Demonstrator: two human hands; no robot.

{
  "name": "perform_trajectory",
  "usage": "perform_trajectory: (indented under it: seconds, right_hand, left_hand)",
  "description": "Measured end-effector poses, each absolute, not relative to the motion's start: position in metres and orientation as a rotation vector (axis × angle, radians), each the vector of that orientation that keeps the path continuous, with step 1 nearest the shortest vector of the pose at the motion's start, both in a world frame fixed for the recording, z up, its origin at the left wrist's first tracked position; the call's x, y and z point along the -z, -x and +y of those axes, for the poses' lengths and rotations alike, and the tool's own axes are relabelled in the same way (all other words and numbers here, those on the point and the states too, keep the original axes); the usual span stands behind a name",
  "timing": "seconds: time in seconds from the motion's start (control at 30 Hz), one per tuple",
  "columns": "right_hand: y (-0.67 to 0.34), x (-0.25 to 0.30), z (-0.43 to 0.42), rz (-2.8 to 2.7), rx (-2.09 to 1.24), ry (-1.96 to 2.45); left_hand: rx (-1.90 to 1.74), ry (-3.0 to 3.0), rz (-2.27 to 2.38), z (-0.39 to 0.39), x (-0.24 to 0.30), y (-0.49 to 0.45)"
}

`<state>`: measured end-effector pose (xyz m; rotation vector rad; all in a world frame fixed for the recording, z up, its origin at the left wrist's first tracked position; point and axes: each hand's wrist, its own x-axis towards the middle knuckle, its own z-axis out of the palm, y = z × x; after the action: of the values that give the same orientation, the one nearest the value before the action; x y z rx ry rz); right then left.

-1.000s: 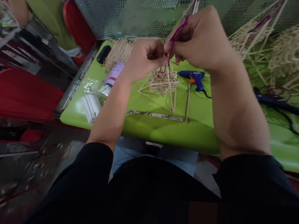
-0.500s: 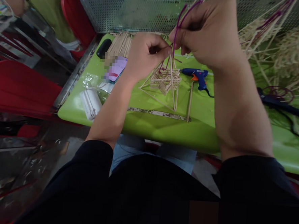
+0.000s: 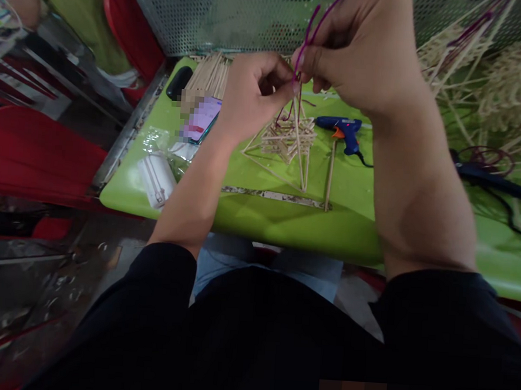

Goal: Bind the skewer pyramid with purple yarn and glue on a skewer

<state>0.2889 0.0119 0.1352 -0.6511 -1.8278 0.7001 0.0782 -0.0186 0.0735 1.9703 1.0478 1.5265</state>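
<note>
Green tabletop (image 3: 267, 222) spreads beneath both hands. Purple string (image 3: 307, 40) is pinched in the right hand (image 3: 361, 60); the left hand (image 3: 254, 94) pinches the top of a stick frame (image 3: 288, 141), its tiers below the grip. Right of the grip lies a glue gun (image 3: 346, 131); leftward, a clear plastic bag (image 3: 157, 140) and white pouch (image 3: 156, 180), contents hidden.

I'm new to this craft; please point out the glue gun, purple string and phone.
Glue gun (image 3: 348, 130): head view, on its blue body.
Purple string (image 3: 308, 32): head view, on an upper strand.
Phone (image 3: 206, 119): head view, on its lit screen.
</note>
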Motion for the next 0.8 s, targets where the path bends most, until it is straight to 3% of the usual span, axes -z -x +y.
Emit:
perform_trajectory:
  seconds: [0.8]
  right_hand:
    - [-0.283, -0.136, -0.003, -1.759, -0.625, 0.656]
  left_hand:
    - [-1.729, -2.048, 0.884, -0.002, -0.06, -0.087]
